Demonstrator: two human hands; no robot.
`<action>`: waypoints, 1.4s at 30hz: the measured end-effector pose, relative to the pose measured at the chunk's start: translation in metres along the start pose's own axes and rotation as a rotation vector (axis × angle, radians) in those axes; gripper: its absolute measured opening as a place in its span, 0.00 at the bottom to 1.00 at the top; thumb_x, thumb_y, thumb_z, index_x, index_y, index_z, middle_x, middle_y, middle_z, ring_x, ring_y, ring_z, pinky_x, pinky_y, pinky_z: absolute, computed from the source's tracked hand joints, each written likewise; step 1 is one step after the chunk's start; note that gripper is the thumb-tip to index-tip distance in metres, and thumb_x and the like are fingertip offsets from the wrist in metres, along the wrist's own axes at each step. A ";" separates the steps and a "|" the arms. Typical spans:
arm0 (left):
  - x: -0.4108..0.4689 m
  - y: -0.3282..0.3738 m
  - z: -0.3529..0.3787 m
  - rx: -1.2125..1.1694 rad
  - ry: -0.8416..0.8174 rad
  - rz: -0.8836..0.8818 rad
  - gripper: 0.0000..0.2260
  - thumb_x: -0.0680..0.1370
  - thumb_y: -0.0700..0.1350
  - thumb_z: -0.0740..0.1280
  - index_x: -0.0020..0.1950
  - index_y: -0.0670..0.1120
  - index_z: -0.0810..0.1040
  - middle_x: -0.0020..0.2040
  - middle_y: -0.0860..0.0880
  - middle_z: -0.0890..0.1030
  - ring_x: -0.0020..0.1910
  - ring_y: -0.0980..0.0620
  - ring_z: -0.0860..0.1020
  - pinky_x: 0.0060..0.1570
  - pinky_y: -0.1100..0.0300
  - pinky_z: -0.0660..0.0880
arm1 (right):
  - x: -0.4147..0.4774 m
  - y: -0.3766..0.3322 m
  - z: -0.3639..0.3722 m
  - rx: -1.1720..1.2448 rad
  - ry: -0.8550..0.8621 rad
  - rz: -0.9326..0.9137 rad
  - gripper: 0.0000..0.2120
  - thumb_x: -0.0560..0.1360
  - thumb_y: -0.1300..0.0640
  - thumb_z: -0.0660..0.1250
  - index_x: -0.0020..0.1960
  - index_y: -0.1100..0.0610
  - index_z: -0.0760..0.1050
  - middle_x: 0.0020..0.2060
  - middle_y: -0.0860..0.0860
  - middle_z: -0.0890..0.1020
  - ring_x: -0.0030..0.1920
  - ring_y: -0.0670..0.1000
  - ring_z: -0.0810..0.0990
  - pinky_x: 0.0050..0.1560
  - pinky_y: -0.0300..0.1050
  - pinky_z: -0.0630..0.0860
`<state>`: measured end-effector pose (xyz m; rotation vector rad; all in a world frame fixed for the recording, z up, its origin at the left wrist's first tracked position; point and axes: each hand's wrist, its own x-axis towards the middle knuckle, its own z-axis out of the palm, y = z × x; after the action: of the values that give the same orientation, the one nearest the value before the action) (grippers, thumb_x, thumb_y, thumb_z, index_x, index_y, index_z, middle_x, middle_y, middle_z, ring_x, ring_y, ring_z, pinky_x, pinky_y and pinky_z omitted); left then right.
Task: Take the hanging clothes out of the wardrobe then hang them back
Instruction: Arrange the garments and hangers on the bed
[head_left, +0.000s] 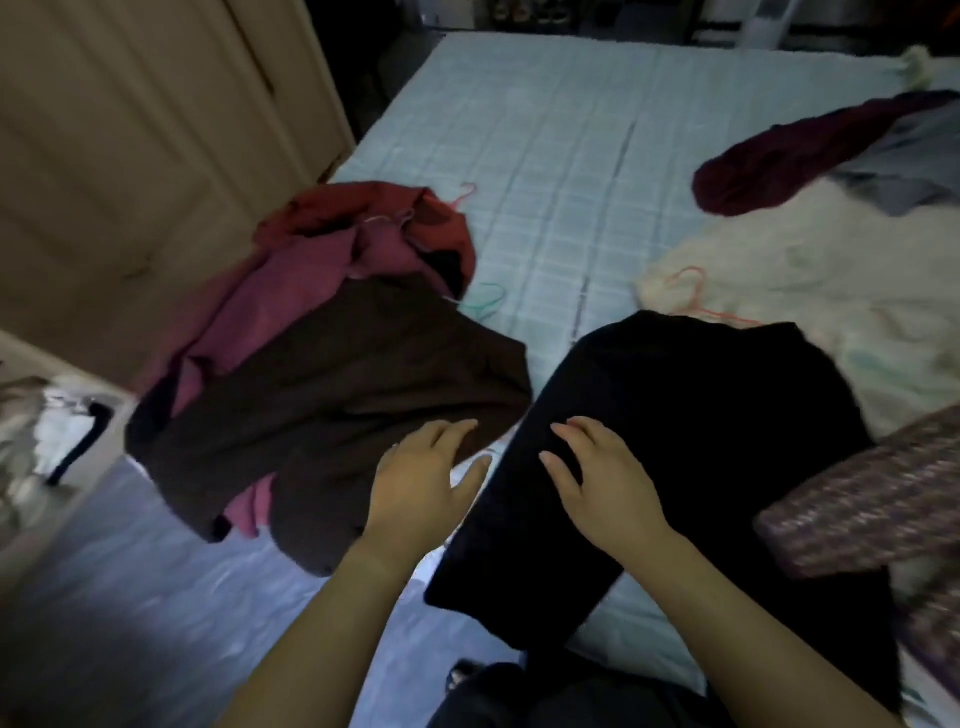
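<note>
A black garment (691, 426) lies spread on the bed's near edge. My right hand (602, 478) rests flat on its left side, fingers apart, holding nothing. My left hand (426, 478) hovers open between the black garment and a dark brown garment (337, 405), fingertips touching the brown cloth's edge. The brown one tops a pile with a pink garment (291, 291) and a red garment (379, 218) at the bed's left edge. A green hanger (485, 301) and a red hanger (462, 195) poke out of that pile. An orange hanger (696, 296) lies above the black garment.
The pale checked bed (561, 156) fills the middle. A maroon garment (789, 161), a cream fluffy blanket (810, 270) and a purple patterned cloth (878, 493) lie at the right. A beige wardrobe door (130, 130) stands at the left, floor (130, 571) below it.
</note>
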<state>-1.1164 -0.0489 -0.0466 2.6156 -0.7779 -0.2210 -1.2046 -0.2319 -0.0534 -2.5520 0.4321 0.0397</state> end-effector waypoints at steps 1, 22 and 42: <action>0.003 -0.018 -0.010 0.005 -0.008 -0.027 0.27 0.75 0.63 0.52 0.65 0.49 0.75 0.59 0.48 0.78 0.56 0.46 0.77 0.52 0.49 0.76 | 0.012 -0.016 0.009 0.012 0.000 -0.026 0.22 0.79 0.46 0.58 0.68 0.57 0.70 0.67 0.56 0.71 0.68 0.55 0.68 0.67 0.47 0.64; 0.272 -0.209 0.012 0.166 -0.315 0.073 0.18 0.79 0.56 0.59 0.67 0.52 0.71 0.65 0.50 0.73 0.62 0.48 0.72 0.60 0.51 0.71 | 0.251 0.028 0.142 0.043 -0.096 0.307 0.26 0.79 0.48 0.58 0.71 0.60 0.63 0.68 0.58 0.68 0.65 0.58 0.69 0.63 0.49 0.68; 0.427 -0.297 0.068 0.303 -0.645 0.270 0.26 0.77 0.61 0.59 0.67 0.45 0.64 0.63 0.42 0.73 0.58 0.42 0.75 0.54 0.49 0.73 | 0.258 0.035 0.201 0.295 0.154 0.750 0.20 0.77 0.45 0.60 0.67 0.49 0.65 0.59 0.52 0.77 0.56 0.54 0.77 0.51 0.45 0.72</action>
<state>-0.6327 -0.0805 -0.2482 2.6797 -1.4625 -0.9615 -0.9588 -0.2313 -0.2723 -1.9846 1.3233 0.0487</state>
